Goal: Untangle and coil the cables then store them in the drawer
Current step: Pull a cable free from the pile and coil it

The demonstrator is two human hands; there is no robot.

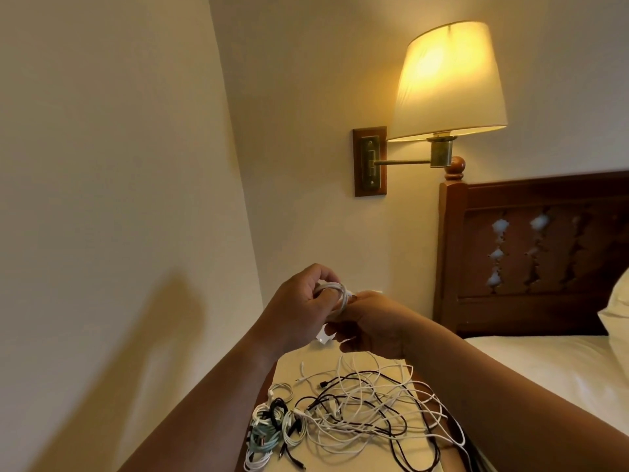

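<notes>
My left hand grips a small coil of white cable, its loops wrapped round the fingers. Just to the right, my right hand pinches the same white cable near its end, and a white plug hangs below between the hands. Both hands are raised above the bedside table. A loose tangle of white and black cables is spread over the tabletop. Several coiled cables, white, black and pale green, lie in a cluster at its front left. No drawer is in view.
A lit wall lamp on a brass arm juts out above the table. The wooden headboard and the bed with white sheet and pillow stand to the right. A wall corner closes the left side.
</notes>
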